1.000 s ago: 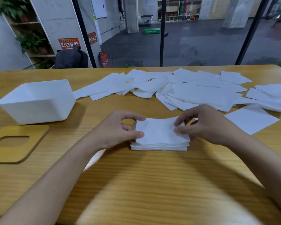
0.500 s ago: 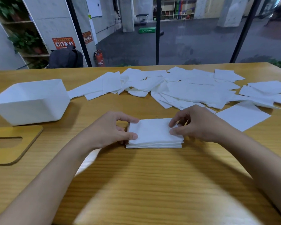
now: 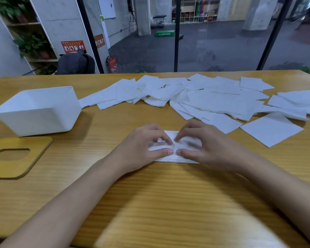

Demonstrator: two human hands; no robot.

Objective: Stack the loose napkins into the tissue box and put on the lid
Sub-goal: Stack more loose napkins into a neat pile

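A small stack of white napkins (image 3: 172, 159) lies on the wooden table in front of me. My left hand (image 3: 141, 146) and my right hand (image 3: 207, 143) both cover it, fingertips and thumbs meeting over its middle and pinching the top napkins. Most of the stack is hidden under my hands. The white tissue box (image 3: 38, 113) stands open at the left, with nothing visible inside. Its wooden lid (image 3: 30, 158) with a cut-out lies flat in front of the box. Several loose napkins (image 3: 213, 102) are spread across the far side of the table.
A single napkin (image 3: 270, 129) lies apart at the right, close to my right hand. The table's far edge meets a glass wall. A dark backpack (image 3: 75, 62) sits behind the table at the back left.
Both hands slid from the stack's left and right sides inward until the fingertips meet over its middle. The stack itself stays in place.
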